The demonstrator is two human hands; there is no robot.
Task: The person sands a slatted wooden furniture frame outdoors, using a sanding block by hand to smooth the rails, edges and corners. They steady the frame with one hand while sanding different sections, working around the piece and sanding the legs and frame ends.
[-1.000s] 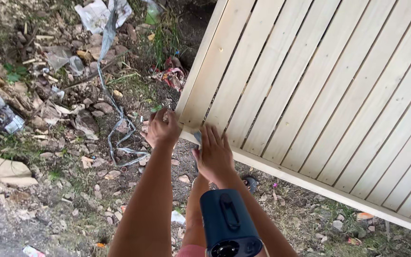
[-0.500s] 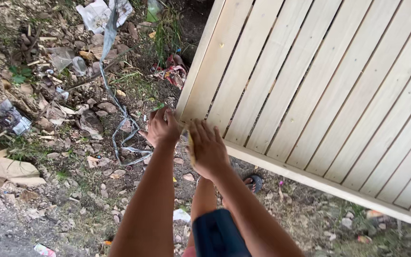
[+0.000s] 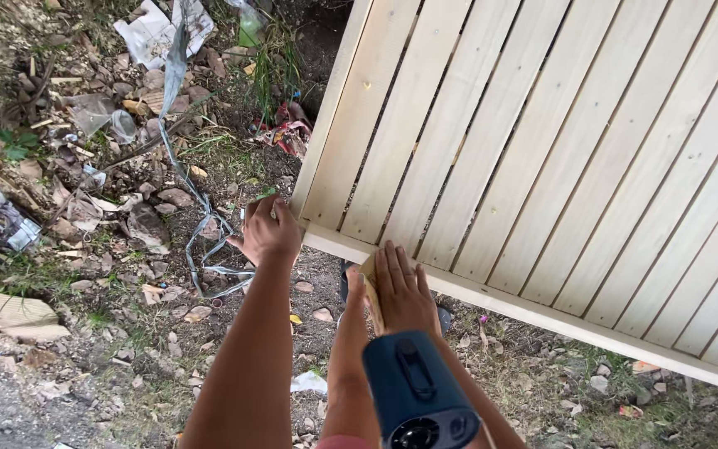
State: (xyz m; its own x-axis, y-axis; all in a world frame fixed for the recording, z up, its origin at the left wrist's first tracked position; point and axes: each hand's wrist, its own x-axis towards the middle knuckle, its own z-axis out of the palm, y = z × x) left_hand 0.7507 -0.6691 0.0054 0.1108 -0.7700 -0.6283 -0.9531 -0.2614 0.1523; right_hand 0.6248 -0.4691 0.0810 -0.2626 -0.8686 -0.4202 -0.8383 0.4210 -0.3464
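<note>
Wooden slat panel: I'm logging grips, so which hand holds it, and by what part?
The left hand grips the wooden slat panel at its lower left corner. The right hand lies flat against its bottom rail, fingers spread.

Bare stony dirt ground (image 3: 85, 366) carries torn white plastic sheet (image 3: 155, 29) at eleven o'clock, grey stones (image 3: 176, 197).

Pale slatted wooden panel (image 3: 542, 158); tilted; lower corner over littered ground
</note>
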